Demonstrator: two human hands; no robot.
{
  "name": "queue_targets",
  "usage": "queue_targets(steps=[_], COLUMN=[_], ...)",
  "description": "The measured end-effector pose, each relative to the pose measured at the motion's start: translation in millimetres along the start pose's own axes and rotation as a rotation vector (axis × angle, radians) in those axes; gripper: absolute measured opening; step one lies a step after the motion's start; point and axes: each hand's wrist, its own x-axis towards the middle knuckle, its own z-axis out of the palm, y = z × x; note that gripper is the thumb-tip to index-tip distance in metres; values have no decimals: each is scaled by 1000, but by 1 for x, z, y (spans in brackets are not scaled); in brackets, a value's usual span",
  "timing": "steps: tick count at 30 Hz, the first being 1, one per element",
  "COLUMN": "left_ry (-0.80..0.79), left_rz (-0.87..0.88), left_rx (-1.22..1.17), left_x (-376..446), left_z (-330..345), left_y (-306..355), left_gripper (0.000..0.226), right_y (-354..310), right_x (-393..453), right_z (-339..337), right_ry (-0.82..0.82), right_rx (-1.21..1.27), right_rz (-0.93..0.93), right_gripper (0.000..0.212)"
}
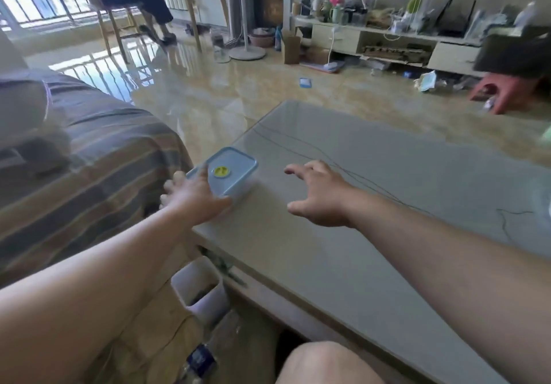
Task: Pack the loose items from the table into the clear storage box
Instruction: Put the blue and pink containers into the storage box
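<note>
Two hands reach over the table (343, 264). Left hand (195, 197) fingers curl round the near-left end of the clear storage box (235, 186), thumb along its side. It sits lid-up at the table's left edge, long axis running away rightward. Right hand (320, 194) hovers beside it, fingers spread, holding nothing.

No legible text, brand or number appears anywhere in the scene. The only sign-like mark is a round yellow emblem (220, 171) on the blue lid (235, 169) of the clear storage box (238, 194), just beyond the fingers of the left hand (193, 197) gripping the box's near corner; its design is too blurred to read. A bottle (200, 359) on the floor below that hand carries a dark blue label, its printing likewise unreadable.
</note>
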Motion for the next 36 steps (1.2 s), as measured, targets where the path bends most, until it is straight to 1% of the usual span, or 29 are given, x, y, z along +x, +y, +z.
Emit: queue_targets(steps=[2, 3, 5, 8, 9, 11, 13, 14, 16, 19, 23, 25, 27, 30, 32, 34, 36], left_ry=[-18, -9, -32, -120, -151, -220, -281, -311, -353, -365, -406, -424, -450, -463, -457, -438, -450], left_rz=[35, 82, 220, 511, 592, 688, 724, 727, 723, 730, 714, 752, 810, 974, 1085, 1197, 1277], left_rx=[-84, -123, -163, -168, -169, -199, -275, -327, -442, -599, -823, -893, -933, -900, -875, -820, -710], left_x=[4, 4, 1, -13, -19, -30, -36, -38, -42, -51, -78, -99, -128, -185, -226, -267, -307], left_z=[19, 28, 42, 54, 58, 65, 71, 74, 77, 76, 50, 24, -10, -53, -68, -73, -69], left_y=[4, 9, 25, 58, 68, 85, 97, 102, 108, 114, 131, 152, 183, 245, 296, 349, 400], left_gripper=[94, 92, 91, 94, 95, 95, 93, 92, 89, 85, 86, 85, 84, 84, 82, 82, 84], right_y=[1, 7, 22, 58, 71, 94, 110, 117, 126, 131, 124, 119, 117, 130, 148, 172, 202], right_x=[16, 21, 28, 26, 21, 8, -8, -16, -30, -51, -82, -111, -152, -236, -301, -365, -418], right_z=[12, 16, 20, 15, 12, 8, 4, 3, 2, 3, -23, -54, -96, -163, -203, -232, -248], right_ry=[-30, -30, -7, 29, 13, -59, -116, -119, -90, -37, 53, 118, 224, 400, 492, 538, 573], right_rx=[-3, -10, -13, -66, -105, -159, -126, -91, -23, 67, 101, 105, 76, 19, 17, 42, 68], right_rz=[4, 16, 68, 200, 234, 245, 234, 240, 239, 238, 215, 198, 178, 180, 218, 301, 392], right_gripper=[80, 83, 92, 113, 120, 129, 132, 132, 135, 140, 137, 134, 131, 131, 131, 133, 136])
